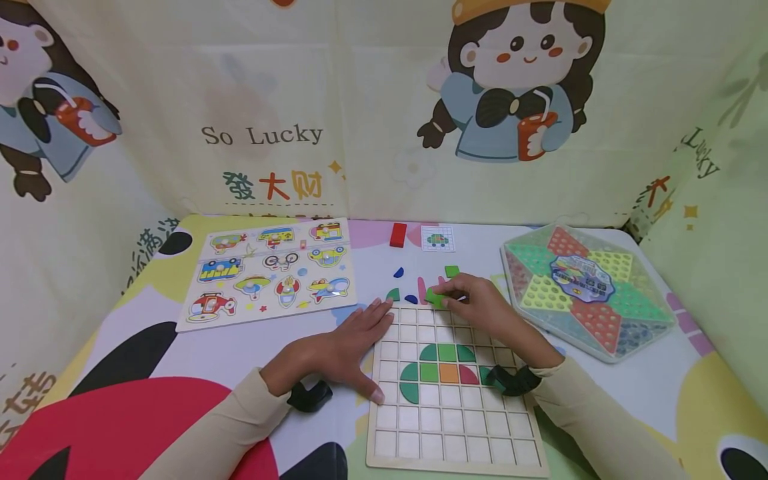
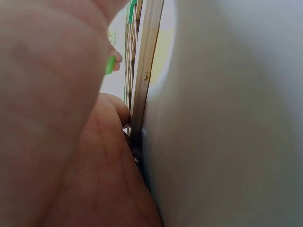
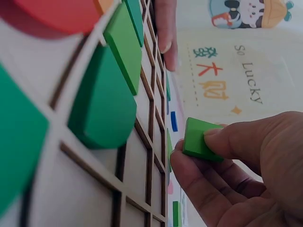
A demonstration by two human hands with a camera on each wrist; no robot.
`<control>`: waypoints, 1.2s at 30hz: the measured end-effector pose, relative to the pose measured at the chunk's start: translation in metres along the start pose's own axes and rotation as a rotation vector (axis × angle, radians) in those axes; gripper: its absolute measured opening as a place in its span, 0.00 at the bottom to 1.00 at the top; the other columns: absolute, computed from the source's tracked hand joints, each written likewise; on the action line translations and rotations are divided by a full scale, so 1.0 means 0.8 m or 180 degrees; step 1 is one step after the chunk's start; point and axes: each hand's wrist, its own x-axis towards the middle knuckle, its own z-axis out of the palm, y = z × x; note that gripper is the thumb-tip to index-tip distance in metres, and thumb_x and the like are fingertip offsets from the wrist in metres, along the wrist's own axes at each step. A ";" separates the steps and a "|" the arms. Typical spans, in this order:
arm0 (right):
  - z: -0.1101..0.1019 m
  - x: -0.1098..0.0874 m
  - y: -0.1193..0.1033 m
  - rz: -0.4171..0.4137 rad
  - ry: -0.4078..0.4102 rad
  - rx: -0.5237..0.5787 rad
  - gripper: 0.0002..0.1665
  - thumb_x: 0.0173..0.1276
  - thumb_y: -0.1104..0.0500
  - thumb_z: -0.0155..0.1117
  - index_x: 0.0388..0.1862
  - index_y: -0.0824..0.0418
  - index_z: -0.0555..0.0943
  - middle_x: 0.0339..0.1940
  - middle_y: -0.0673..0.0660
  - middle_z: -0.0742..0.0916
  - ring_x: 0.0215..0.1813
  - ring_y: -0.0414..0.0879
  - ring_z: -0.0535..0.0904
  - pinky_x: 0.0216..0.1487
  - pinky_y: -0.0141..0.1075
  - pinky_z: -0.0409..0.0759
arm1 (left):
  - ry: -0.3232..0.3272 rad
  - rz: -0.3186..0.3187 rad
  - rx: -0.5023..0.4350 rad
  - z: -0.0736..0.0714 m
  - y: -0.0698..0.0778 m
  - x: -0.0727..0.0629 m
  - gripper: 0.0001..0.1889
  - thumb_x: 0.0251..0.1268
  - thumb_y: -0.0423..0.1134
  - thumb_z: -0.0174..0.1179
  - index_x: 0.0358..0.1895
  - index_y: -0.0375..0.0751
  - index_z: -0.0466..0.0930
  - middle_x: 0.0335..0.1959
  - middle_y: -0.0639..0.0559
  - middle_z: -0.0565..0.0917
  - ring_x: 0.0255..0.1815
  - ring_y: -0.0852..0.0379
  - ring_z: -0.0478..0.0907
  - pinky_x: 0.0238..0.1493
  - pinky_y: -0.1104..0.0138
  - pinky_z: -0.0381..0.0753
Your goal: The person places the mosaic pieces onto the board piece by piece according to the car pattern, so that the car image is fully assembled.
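Observation:
A wooden grid board [image 1: 399, 420] lies on the table, with green, orange and red blocks set in its middle cells. Spread along its left edge, my left hand [image 1: 354, 343] touches the frame with fingertips and thumb. My right hand [image 1: 486, 307] pinches a green square block [image 3: 201, 137] between thumb and fingers, over the board's far edge. On the board, a dark green rounded block [image 3: 104, 104] stands beside a light green square [image 3: 124, 47]. In the left wrist view, the palm [image 2: 94, 179] fills much of the frame beside the board's rim [image 2: 144, 61].
Beyond the board lie blue pieces [image 1: 399, 273], a green quarter piece [image 1: 393, 294], another green square [image 1: 452, 271], a red block [image 1: 398, 235] and a pattern card [image 1: 438, 239]. A vehicle puzzle board [image 1: 270, 267] lies left; a hexagonal game box [image 1: 588, 287] sits right.

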 end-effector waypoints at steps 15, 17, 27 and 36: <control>-0.003 -0.031 -0.010 -0.0051 -0.0206 0.0187 0.09 0.64 0.69 0.67 0.43 0.62 0.87 0.38 0.51 0.86 0.39 0.45 0.79 0.43 0.36 0.82 | 0.0004 -0.0003 0.0005 0.002 -0.001 0.001 0.65 0.43 0.70 0.67 0.79 0.45 0.39 0.80 0.56 0.31 0.77 0.58 0.22 0.74 0.57 0.28; -0.004 -0.035 -0.013 -0.0067 -0.0308 0.0264 0.09 0.64 0.69 0.66 0.42 0.62 0.87 0.37 0.51 0.86 0.38 0.45 0.79 0.41 0.34 0.82 | 0.0012 -0.0005 0.0001 0.002 -0.001 0.001 0.65 0.43 0.70 0.68 0.79 0.45 0.39 0.80 0.56 0.32 0.77 0.58 0.23 0.74 0.57 0.28; 0.004 -0.055 -0.027 0.0024 -0.0544 0.0309 0.09 0.65 0.68 0.66 0.41 0.59 0.87 0.35 0.47 0.85 0.37 0.43 0.80 0.40 0.33 0.81 | -0.0024 0.0038 -0.0042 -0.002 0.000 0.000 0.64 0.45 0.69 0.68 0.79 0.44 0.39 0.80 0.55 0.31 0.77 0.57 0.22 0.74 0.55 0.29; 0.007 -0.073 -0.038 -0.0259 -0.0924 0.0539 0.08 0.65 0.66 0.68 0.40 0.57 0.87 0.36 0.47 0.86 0.38 0.40 0.79 0.40 0.33 0.80 | -0.0048 -0.0008 -0.0024 -0.001 0.001 -0.001 0.64 0.45 0.69 0.68 0.79 0.44 0.38 0.79 0.55 0.30 0.77 0.57 0.22 0.74 0.55 0.29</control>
